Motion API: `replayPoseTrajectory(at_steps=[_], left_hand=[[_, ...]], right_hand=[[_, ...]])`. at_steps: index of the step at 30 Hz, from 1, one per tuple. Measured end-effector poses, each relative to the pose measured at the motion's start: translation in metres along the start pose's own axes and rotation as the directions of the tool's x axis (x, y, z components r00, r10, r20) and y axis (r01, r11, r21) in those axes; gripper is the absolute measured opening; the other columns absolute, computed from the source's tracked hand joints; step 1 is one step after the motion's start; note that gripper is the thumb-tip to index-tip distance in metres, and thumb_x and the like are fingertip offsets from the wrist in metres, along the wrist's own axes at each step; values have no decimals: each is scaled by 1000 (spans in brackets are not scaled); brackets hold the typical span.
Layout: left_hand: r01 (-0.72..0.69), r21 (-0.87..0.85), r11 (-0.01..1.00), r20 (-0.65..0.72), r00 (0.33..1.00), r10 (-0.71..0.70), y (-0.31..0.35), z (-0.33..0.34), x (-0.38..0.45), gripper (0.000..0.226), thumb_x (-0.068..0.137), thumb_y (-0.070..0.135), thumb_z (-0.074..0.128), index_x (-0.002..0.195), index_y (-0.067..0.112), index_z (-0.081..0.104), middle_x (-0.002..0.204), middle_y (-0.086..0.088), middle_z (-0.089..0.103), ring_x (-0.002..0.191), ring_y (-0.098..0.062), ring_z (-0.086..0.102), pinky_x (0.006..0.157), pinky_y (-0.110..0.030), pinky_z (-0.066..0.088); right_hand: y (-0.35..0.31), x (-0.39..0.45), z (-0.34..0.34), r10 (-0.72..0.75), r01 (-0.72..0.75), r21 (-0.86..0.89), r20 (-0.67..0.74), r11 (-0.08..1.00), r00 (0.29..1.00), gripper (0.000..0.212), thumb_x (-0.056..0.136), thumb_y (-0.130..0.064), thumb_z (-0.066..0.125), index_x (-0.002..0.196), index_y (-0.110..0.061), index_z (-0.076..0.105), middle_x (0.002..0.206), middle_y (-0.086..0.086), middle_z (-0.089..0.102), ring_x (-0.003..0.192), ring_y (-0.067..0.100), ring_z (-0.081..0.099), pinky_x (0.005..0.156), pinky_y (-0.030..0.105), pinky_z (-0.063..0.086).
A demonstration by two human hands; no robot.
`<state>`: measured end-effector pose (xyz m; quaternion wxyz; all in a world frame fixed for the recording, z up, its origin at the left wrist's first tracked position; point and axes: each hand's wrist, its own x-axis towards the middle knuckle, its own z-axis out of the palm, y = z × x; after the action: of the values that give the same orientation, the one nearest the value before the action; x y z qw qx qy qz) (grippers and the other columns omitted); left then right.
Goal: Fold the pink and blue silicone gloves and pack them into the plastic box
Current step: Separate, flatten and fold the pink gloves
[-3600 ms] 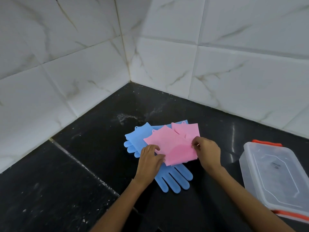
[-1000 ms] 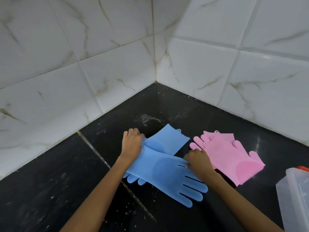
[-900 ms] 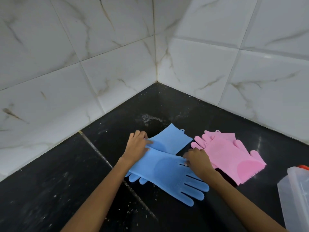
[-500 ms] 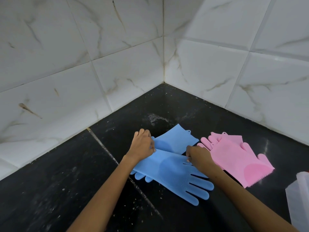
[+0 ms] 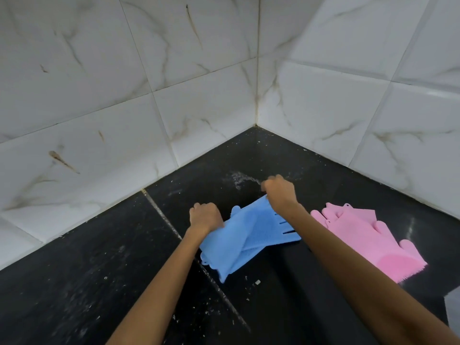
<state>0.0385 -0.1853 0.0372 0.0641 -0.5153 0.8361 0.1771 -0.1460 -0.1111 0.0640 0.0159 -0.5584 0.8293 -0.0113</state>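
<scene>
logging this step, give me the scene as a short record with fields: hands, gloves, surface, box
left hand: left hand grips the blue gloves at one edge
right hand: right hand grips them at the far edge
blue gloves: bunched, partly lifted
pink gloves: pink gloves lie on the black counter, right of the blue, untouched
box: only a pale corner at the frame's right edge

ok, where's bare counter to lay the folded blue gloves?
Free: dark counter left of the left hand, out to the tiled wall; also the back corner beyond the right hand. Crowded: between the blue gloves and pink gloves, where the right forearm crosses.
</scene>
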Motion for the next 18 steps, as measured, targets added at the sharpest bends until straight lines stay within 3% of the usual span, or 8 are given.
replayPoseTrajectory(at_steps=[1,3,8,10,14,18], left_hand=[[-5,86,996,-94,996,13,0,6,1,23,83,32,62,96,16,71,109,-8,62,110,-26,45,94,-35,38],[-68,101,993,-171,982,85,0,15,4,26,87,34,60,108,20,69,115,-9,56,112,-27,41,93,-34,36],[-119,126,985,-199,970,142,9,27,15,33,90,39,56,113,17,67,116,-10,54,113,-27,40,94,-34,35],[-110,147,983,-198,970,138,8,31,19,34,90,40,57,108,14,68,115,-10,55,112,-26,40,94,-33,35],[-195,183,964,-210,950,232,2,40,21,37,90,38,56,123,22,59,117,-8,48,112,-25,37,94,-32,33],[-256,183,949,-224,929,294,3,46,23,31,95,37,46,118,24,63,113,-5,48,108,-22,37,91,-30,32]], right_hand=[[-3,4,8,-46,47,-41,23,998,999,38,85,0,59,121,-13,59,121,9,58,116,26,49,92,36,49],[-5,9,24,-122,129,-77,92,989,988,51,84,2,60,130,-18,53,128,7,55,122,25,45,95,37,47],[0,13,44,-219,233,-50,202,971,955,53,86,2,54,133,-21,48,123,7,60,121,25,45,87,38,51],[1,15,47,-225,237,-34,205,971,953,50,87,2,54,132,-20,50,124,8,58,119,26,46,87,38,51],[2,16,49,-227,230,1,167,973,960,52,87,0,57,134,-20,49,130,8,51,122,25,44,90,36,50],[8,2,55,-76,76,9,68,997,995,52,83,2,59,131,-19,50,130,5,50,122,23,43,83,31,49]])
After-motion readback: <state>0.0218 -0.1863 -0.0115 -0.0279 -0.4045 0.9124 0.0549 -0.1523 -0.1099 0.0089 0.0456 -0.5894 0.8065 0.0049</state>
